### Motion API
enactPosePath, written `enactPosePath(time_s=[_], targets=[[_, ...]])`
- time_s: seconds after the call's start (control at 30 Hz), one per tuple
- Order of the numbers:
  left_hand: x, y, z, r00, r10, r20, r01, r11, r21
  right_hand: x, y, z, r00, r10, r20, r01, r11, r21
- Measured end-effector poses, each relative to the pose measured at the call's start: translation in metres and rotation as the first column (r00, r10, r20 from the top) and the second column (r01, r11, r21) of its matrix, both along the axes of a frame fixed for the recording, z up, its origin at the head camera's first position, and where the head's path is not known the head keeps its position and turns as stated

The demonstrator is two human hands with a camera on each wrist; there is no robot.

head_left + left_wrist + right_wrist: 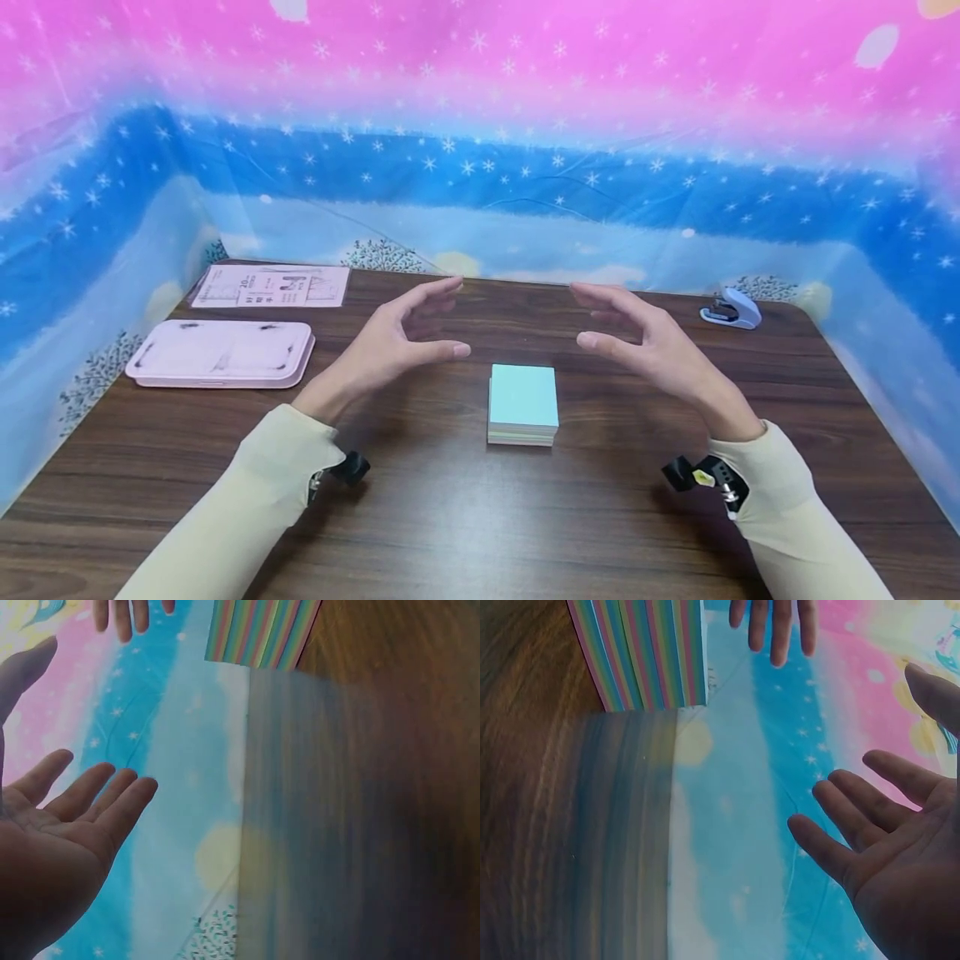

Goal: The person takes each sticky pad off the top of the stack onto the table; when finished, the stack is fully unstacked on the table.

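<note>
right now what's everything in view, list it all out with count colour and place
paper pad: 1, pale blue top sheet, multicoloured striped edges, table centre, between the hands, touched by neither
flat tray-like case: 1, pale pink, left side of table
printed sheet: 1, white-pink with dark print, far left, behind the case
stapler: 1, light blue, far right of table
table: 1, dark wood grain
backdrop cloth: 1, pink above, blue with white stars below, around three sides
wrist cameras: 2, black, one at each wrist
sleeves: 2, cream
left hand: 1, fingers spread, raised left of the pad
right hand: 1, fingers spread, raised right of the pad
</note>
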State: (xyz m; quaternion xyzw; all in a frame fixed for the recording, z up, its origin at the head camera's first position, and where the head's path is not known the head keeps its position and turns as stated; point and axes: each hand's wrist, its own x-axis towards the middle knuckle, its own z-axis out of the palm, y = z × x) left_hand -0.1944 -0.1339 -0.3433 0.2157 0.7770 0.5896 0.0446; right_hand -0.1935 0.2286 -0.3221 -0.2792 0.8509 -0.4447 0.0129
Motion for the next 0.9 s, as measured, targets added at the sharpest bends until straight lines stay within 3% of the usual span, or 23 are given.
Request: enactPosePath(time_s=[0.27, 0.63, 0.9], targets=[[0.003, 0.007, -0.013, 0.995, -0.09, 0.05, 0.086, 0.993, 0.076, 0.001, -0.008, -0.008, 0.999, 0.028, 0.031, -0.029, 1.0, 0.005], [0.006, 0.011, -0.031, 0.979, -0.187, 0.084, 0.185, 0.982, 0.024, 0.0, -0.013, -0.021, 0.994, 0.076, 0.08, -0.081, 0.995, 0.061], [0.009, 0.019, -0.041, 0.952, -0.261, 0.163, 0.26, 0.965, 0.03, -0.001, -0.016, -0.031, 0.986, 0.125, 0.112, -0.136, 0.986, 0.101]])
